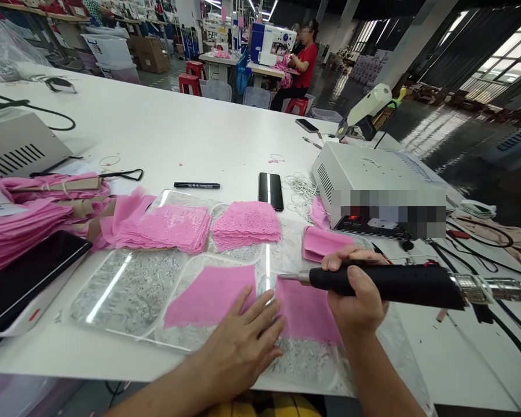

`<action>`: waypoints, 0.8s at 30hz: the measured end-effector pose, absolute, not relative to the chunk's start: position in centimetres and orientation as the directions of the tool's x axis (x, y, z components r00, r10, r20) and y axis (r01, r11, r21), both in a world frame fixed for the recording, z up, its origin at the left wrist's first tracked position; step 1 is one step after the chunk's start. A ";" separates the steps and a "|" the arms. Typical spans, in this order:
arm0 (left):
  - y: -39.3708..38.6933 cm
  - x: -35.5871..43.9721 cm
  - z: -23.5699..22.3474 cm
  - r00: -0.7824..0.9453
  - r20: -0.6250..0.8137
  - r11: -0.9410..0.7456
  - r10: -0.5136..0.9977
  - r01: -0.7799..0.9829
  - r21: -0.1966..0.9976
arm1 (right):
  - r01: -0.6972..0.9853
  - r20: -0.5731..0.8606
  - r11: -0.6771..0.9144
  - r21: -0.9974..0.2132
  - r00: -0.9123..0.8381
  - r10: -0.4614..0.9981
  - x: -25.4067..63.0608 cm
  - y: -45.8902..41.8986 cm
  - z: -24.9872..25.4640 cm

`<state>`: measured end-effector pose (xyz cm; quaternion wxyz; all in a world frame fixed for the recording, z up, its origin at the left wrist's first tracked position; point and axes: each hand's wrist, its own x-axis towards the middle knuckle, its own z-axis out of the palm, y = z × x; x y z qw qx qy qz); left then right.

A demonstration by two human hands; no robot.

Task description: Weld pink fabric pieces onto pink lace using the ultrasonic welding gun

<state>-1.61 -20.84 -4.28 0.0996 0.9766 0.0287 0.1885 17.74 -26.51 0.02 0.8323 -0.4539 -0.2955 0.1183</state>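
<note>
My right hand (358, 289) is wrapped around a black cylindrical hand-held tool with a slim metal tip (388, 284). Its tip points left, at the upper left corner of a pink fabric piece (308, 310). My left hand (249, 341) lies flat with fingers spread, resting on the lower right part of another pink fabric piece (212, 295) and the clear patterned mat (125, 295). Behind them are a stack of pink lace pieces (247, 226), a larger stack of pink lace-trimmed fabric (169, 229) and folded pink fabric (323, 242).
A grey machine box (373, 168) with cables stands at the right. Behind the stacks lie a phone (270, 191) and a black marker (197, 185). At the left are piled pink fabric (21, 226) and a tablet (30, 278). A person in red (304, 61) sits at a sewing machine beyond.
</note>
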 end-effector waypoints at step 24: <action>-20.9 -2.6 -3.5 0.897 0.436 -0.951 0.074 -0.069 0.303 | 0.046 0.391 0.534 -0.844 0.736 0.554 17.3 -27.7 0.1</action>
